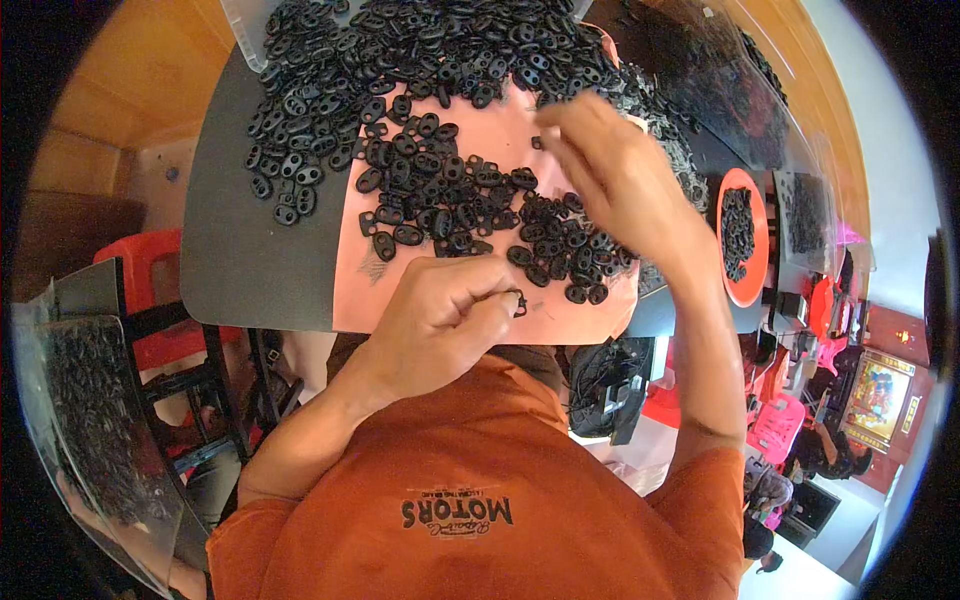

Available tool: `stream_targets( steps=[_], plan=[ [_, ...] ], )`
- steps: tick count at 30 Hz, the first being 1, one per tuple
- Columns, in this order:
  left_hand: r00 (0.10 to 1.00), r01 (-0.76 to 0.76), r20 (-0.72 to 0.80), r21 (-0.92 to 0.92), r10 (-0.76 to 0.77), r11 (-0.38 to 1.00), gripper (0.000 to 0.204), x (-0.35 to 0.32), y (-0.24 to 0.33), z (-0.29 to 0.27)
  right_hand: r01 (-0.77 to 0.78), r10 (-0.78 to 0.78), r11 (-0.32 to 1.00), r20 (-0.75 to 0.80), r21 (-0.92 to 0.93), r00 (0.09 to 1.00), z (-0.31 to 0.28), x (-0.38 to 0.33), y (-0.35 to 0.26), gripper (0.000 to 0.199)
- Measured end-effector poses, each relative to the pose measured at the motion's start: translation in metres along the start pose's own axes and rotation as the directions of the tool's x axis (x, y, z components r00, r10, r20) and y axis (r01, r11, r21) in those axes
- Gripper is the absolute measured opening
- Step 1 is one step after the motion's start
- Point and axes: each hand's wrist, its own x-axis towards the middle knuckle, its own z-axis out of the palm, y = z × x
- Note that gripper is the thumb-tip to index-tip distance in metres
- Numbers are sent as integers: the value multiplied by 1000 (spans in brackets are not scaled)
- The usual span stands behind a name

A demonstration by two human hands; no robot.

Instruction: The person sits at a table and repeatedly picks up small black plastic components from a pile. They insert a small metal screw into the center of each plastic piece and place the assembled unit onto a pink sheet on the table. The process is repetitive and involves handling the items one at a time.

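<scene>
The person's left hand (440, 320) pinches 1 small black part (520, 304) near the front edge of a pink sheet (365, 290). Beyond it lie black oval pieces (405, 145); the blurred right hand (622, 170) is at their right, and whether it grips anything cannot be told. Farther off lies a bigger heap (400, 50).

smooth, faintly glossy plastic is seen in the parts (410, 50), matt cloth in the shirt (480, 440).
</scene>
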Motion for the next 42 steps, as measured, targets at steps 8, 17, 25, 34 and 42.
stream_targets(
  steps=[8,17,25,34,42],
  plan=[
    [998,60,-9,-83,-61,995,12,3,15,-4,-29,54,945,69,-325,996,1,19,30,10],
    [1000,0,-24,31,0,1000,12,2,7,-1,132,-92,920,125,-370,988,7,32,21,11],
    [999,-26,-41,29,27,999,11,2,5,1,106,-68,934,121,-342,990,5,28,21,12],
    [999,26,-30,61,-24,998,12,0,6,1,-36,40,997,57,-69,998,-1,21,37,15],
    [999,-27,-46,18,28,999,13,1,4,3,-38,44,996,77,-75,996,1,28,39,18]
  ],
)
